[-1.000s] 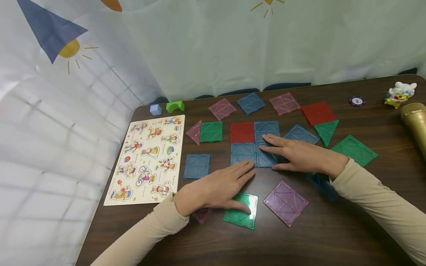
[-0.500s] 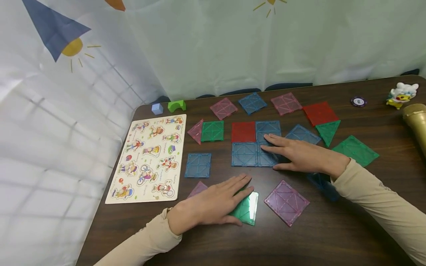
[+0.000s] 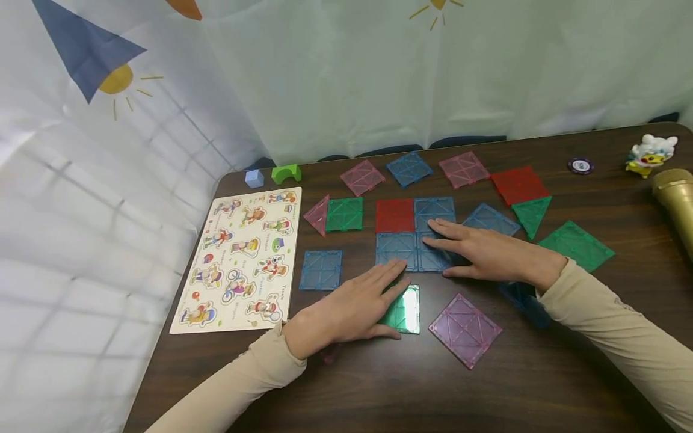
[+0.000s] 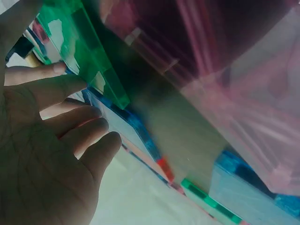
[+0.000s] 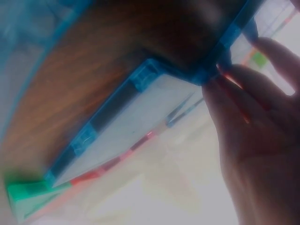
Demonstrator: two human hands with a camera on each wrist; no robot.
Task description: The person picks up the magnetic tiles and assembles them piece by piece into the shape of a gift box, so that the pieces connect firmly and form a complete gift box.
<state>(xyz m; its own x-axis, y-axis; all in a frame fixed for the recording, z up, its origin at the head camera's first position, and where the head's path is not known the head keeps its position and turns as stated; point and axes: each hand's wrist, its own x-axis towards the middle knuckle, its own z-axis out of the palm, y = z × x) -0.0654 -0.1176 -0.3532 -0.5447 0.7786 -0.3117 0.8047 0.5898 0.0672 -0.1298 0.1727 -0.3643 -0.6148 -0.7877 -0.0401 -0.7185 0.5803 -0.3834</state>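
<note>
My left hand point(image 3: 346, 310) lies with straight fingers partly over a green square magnetic tile point(image 3: 406, 310), its fingertips at the lower edge of a blue tile point(image 3: 397, 250). In the left wrist view, the green tile point(image 4: 77, 44) stands beside the fingers of that hand point(image 4: 51, 136). My right hand point(image 3: 484, 249) rests, fingers extended, on two blue tiles, the upper one point(image 3: 433, 207) and the one below it. These blue tiles and a red tile point(image 3: 394, 215) form a two-by-two square. The right wrist view has the right hand point(image 5: 262, 117) touching a blue tile's edge.
A purple tile point(image 3: 465, 331) lies right of the green one. Blue point(image 3: 320, 270), green point(image 3: 344, 214), red point(image 3: 520, 185) and pink tiles point(image 3: 363, 177) are scattered around. A picture puzzle board point(image 3: 238, 258) lies left. A gold microphone point(image 3: 677, 198) and a figurine point(image 3: 651, 153) stand right.
My left hand drew back from the blue tile, then moved forward again. The green tile has shifted away from me, nearer the blue tiles. My right hand has stayed in place.
</note>
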